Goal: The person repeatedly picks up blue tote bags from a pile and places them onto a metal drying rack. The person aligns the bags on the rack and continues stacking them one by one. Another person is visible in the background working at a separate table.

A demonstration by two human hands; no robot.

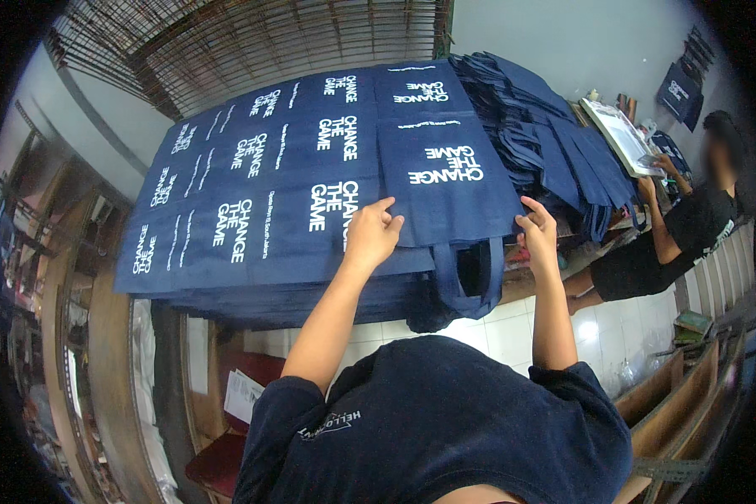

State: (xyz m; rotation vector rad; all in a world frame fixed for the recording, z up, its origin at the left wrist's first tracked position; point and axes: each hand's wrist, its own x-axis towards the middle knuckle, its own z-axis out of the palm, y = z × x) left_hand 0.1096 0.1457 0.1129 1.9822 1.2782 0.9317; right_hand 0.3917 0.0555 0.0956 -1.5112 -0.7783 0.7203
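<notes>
A navy tote bag (449, 189) with white print lies at the right end of a wide layer of similar printed bags, its loop handles (470, 281) hanging over the near edge. My left hand (375, 233) is closed at the bag's near left corner, fingers curled on its edge. At the near right corner my right hand (538, 231) pinches the edge between thumb and fingers. Just beyond it lies another printed tote bag (422, 94), turned the same way.
Rows of printed navy bags (302, 172) cover the surface to the left. A heap of navy bags (554, 143) lies to the right. Farther right, a person (689, 227) works at a white-framed screen (620, 134). Metal racks (260, 42) stand behind; a dark red chair (218, 462) is at lower left.
</notes>
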